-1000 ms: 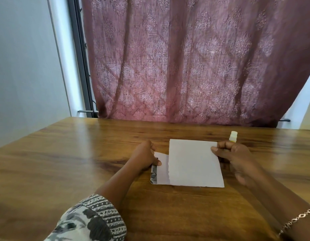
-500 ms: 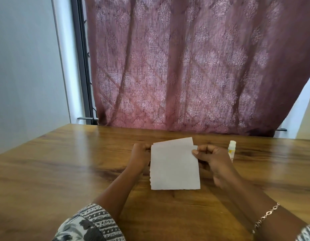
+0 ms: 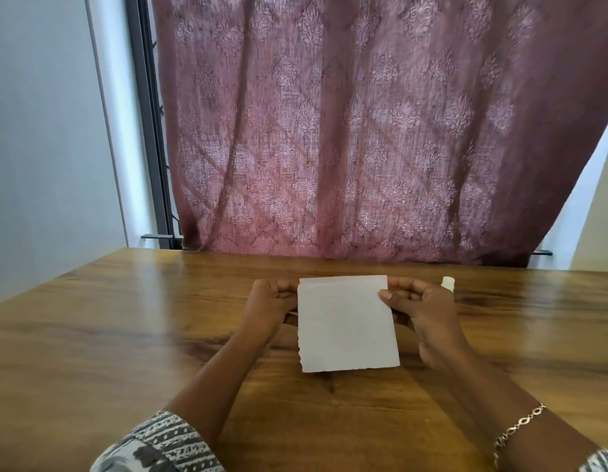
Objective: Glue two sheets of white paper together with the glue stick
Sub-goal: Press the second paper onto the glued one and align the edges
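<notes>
Two white paper sheets (image 3: 347, 325) lie stacked one on the other, held tilted above the wooden table (image 3: 125, 335); the back sheet shows as a thin strip along the top edge. My left hand (image 3: 270, 306) grips the stack's upper left edge with curled fingers. My right hand (image 3: 421, 311) pinches the upper right edge, thumb on the front face. The white glue stick (image 3: 447, 282) stands upright on the table just behind my right hand, its lower part hidden by the hand.
A maroon patterned curtain (image 3: 364, 131) hangs behind the table's far edge. A pale wall (image 3: 40, 131) and a dark window frame (image 3: 149, 131) stand at the left. A bracelet (image 3: 518, 427) circles my right wrist.
The right sheet has been slid left over the other sheet, and both hands have lifted the stack and squared its edges. The view has tilted upward.
</notes>
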Action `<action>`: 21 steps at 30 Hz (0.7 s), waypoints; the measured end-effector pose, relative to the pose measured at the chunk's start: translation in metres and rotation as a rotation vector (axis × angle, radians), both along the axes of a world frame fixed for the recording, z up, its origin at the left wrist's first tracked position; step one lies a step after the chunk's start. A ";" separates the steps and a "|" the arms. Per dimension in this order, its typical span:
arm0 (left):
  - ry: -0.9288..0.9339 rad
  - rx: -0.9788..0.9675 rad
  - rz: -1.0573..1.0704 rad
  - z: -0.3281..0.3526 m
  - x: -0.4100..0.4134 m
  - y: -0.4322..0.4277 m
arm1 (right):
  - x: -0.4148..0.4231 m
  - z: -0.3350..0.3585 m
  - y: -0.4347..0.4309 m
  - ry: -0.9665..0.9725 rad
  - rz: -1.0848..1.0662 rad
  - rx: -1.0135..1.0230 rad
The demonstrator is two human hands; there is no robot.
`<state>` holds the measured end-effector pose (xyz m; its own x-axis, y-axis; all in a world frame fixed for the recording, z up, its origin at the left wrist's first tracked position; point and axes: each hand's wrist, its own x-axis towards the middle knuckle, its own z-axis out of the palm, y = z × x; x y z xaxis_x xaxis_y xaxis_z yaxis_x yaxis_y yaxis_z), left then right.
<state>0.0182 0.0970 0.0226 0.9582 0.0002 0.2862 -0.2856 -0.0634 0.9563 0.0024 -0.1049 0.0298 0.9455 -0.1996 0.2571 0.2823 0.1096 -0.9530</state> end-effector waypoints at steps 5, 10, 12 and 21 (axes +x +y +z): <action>0.000 -0.027 -0.046 0.002 -0.003 -0.001 | 0.000 0.000 -0.001 0.013 -0.029 0.015; -0.021 -0.025 -0.067 0.003 -0.004 -0.001 | 0.000 0.000 -0.002 0.026 -0.038 0.039; -0.026 -0.022 -0.068 0.003 -0.004 -0.001 | 0.001 -0.001 -0.002 0.032 -0.041 0.039; -0.042 -0.012 -0.092 0.005 -0.007 -0.002 | 0.003 -0.001 -0.004 0.049 -0.054 0.060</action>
